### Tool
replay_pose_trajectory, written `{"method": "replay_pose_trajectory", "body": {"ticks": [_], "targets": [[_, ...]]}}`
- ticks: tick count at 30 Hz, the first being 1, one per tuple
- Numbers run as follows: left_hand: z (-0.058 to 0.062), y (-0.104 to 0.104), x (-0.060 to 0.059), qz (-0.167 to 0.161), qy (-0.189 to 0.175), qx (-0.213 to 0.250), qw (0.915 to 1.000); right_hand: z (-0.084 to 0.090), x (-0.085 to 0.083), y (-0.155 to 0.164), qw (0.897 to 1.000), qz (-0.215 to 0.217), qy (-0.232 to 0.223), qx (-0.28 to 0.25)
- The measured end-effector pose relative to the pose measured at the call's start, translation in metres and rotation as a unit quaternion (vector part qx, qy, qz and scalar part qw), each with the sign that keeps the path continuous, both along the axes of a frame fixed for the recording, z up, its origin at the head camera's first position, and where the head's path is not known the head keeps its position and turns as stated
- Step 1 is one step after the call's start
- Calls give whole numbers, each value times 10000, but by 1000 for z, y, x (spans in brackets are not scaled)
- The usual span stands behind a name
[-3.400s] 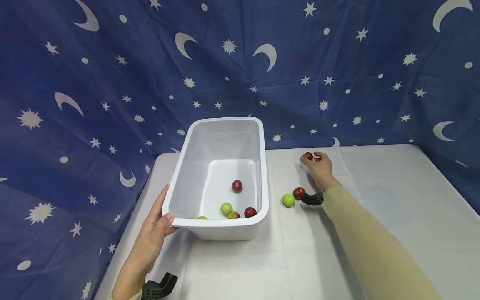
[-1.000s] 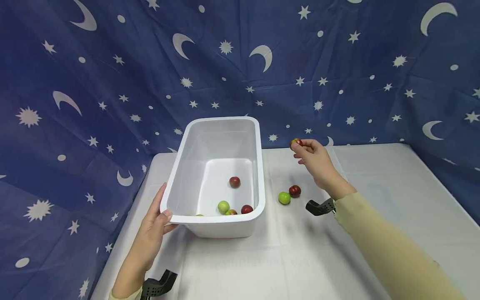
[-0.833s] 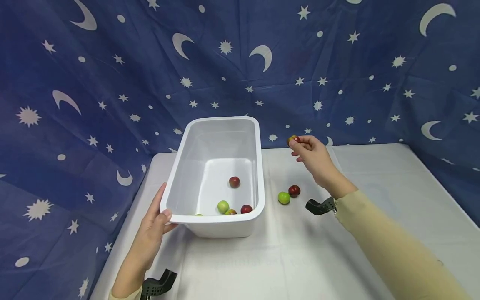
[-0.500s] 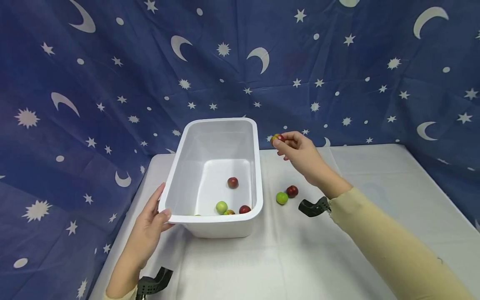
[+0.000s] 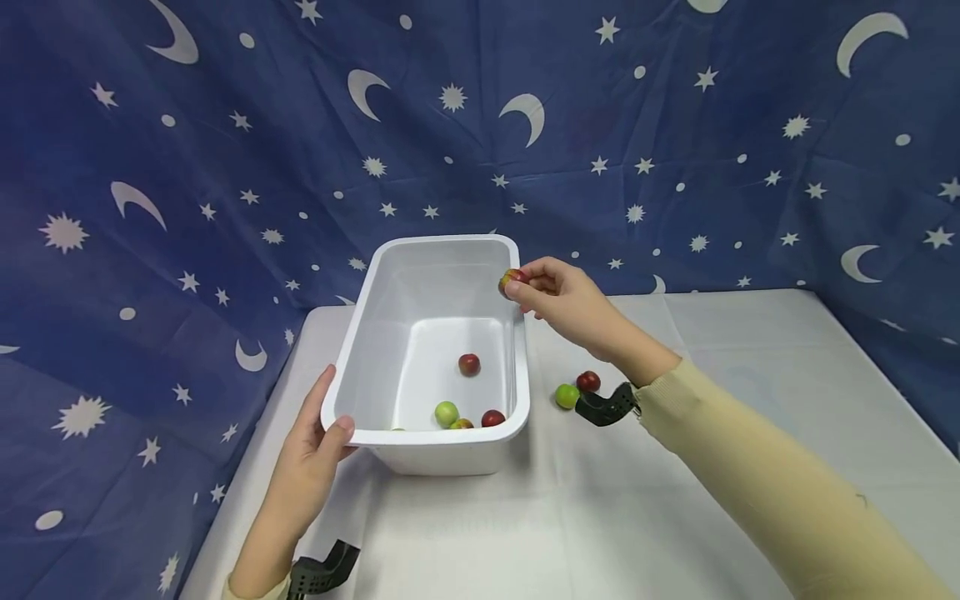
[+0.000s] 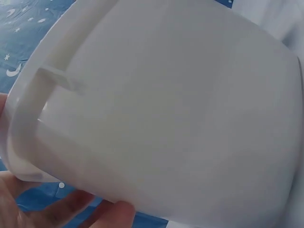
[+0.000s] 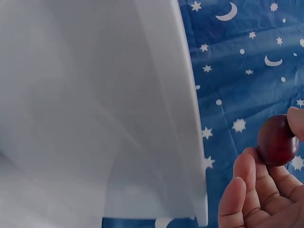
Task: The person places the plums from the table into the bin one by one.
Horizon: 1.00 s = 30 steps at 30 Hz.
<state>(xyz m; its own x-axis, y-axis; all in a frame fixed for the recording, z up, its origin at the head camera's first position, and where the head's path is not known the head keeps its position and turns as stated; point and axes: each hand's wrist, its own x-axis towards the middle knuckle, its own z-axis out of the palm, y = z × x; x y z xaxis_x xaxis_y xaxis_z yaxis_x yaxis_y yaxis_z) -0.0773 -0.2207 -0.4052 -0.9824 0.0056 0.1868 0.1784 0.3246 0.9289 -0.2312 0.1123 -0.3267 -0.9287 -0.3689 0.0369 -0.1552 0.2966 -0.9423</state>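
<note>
1. Pinched a small red fruit (image 5: 512,280) between thumb and fingertips of the right hand (image 5: 570,304), at the far right rim of the white tub (image 5: 438,242), level with that rim.
2. Gripped the tub's near left corner with the left hand (image 5: 311,462), thumb hooked over the rim and fingers against the outer wall.
3. Judged as the carrying step: fruit lifted and brought to the tub's edge, not yet over its floor.
4. Judged for the next move: a little more travel inward past the rim before any loosening of the pinch, with the tub kept steady at its corner.
5. Counted inside the tub: five fruits, namely one red fruit (image 5: 469,364) alone mid-floor, then by the near wall one green (image 5: 446,412), one red-and-yellow (image 5: 461,424), one red (image 5: 492,417) and one greenish, barely seen behind the near rim.
6. Counted right of the tub on the table (image 5: 600,517): two, one green (image 5: 566,396) and one red (image 5: 588,381), touching or nearly so.
7. Counted in all: eight fruits, one tub.
</note>
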Motion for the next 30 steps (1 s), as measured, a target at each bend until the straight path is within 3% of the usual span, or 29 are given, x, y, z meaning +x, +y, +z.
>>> {"method": "replay_pose_trajectory", "body": {"ticks": [18, 30], "targets": [[-2, 1, 1, 135, 25, 22, 9999, 18, 0, -50, 9993, 347, -63, 116], [-3, 3, 1, 81, -23, 88, 9999, 10, -9, -74, 9981, 510, -179, 296]]}}
